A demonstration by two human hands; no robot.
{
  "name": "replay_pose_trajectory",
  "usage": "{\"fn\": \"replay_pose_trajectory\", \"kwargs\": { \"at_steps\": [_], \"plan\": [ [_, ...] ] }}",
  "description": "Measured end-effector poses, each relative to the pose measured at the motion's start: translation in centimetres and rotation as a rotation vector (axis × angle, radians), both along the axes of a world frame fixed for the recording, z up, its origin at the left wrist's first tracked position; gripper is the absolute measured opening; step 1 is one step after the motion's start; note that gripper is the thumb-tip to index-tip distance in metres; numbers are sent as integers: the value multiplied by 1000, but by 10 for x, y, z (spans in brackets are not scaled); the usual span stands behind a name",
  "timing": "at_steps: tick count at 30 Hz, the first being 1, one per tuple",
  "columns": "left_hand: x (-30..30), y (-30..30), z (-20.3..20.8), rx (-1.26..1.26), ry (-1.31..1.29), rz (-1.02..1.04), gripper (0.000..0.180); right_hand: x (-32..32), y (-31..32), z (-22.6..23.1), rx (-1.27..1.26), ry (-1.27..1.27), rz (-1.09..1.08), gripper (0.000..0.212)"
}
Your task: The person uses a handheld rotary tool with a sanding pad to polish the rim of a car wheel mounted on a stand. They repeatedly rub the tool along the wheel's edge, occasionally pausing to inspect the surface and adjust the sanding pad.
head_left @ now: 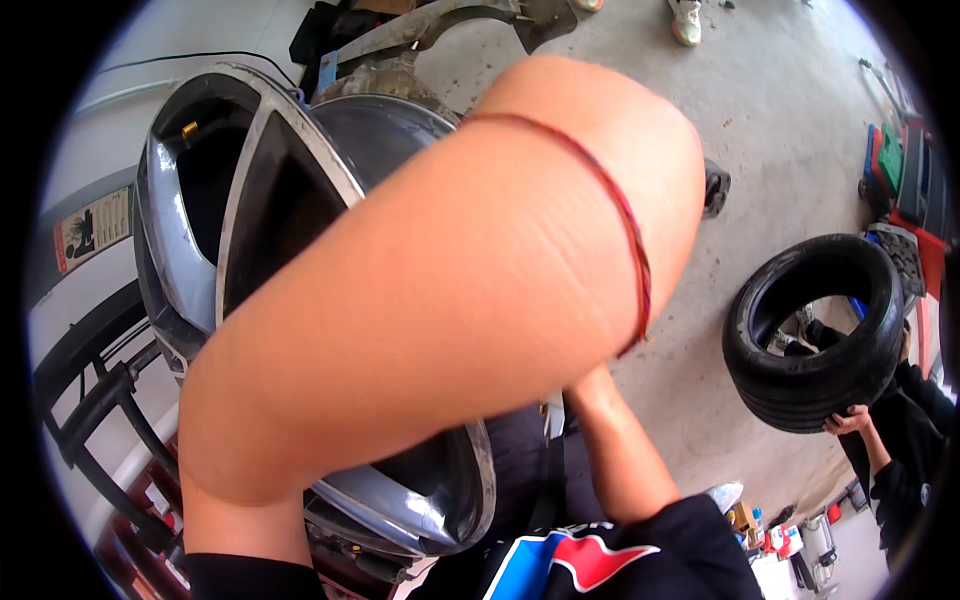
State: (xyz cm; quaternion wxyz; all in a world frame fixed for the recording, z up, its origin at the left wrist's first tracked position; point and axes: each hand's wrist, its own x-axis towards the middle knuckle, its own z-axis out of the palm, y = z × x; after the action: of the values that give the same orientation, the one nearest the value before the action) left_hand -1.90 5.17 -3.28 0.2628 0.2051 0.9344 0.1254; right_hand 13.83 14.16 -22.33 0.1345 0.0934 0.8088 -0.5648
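A large alloy wheel rim (185, 240) with silver and black spokes stands at the left, behind my left forearm. My left arm stretches across the middle of the view, very near the camera. A red string bracelet (625, 215) circles that wrist. Only the back of my left hand (640, 130) shows beyond it; the fingers are hidden. From the lower edge rises my right forearm (630, 455), its black sleeve ending below the elbow. The right hand is covered by my left arm. What either hand touches cannot be seen.
At the right a co-worker's hand (847, 419) supports a black tyre (745, 345). Black metal frame bars (125, 400) stand at the left. A metal arm (400, 30) lies behind the rim. Another person's shoe (687, 22) is on the grey floor (780, 150).
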Motion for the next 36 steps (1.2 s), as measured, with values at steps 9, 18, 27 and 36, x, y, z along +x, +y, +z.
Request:
{"fn": "replay_pose_trajectory", "kwargs": {
  "at_steps": [9,18,27,36],
  "plan": [
    [-5,12,1,-178,-116,-32,26,-1,-7,-43,34,232,48,15],
    [-19,21,5,-288,-232,-98,30,-9,-7,-30,20,165,105,26],
    [-11,10,10,-301,-242,-37,39,-27,36,22,-792,-436,-273,28],
    [-10,5,-9,251,-101,-70,23,-32,66,83,-982,-317,-350,36]
  ]
}}
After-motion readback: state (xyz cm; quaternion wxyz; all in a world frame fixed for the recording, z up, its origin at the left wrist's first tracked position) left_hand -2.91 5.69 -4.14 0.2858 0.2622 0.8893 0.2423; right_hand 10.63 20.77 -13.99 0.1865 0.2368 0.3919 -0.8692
